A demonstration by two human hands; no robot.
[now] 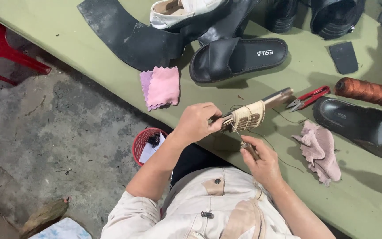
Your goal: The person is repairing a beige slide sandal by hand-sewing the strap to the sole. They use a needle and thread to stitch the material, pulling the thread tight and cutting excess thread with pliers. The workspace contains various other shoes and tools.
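Sandal point(249, 114): light, stiffish sole, woven strap; left hand point(198, 122) pinches heel end; right hand point(261, 160) below grips awl point(249, 147), thread taut

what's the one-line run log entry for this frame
left hand grip: beige sandal | right hand grip: awl-like tool, thread | nearby: red snips, pink cloth

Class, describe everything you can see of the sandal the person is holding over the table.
The sandal is tan with a wide woven-looking strap and a thin flat sole, seen edge-on, its far end pointing toward the red snips. The left hand grips its near end above the green table. A thread runs from it to the right hand, which pinches a small tool.
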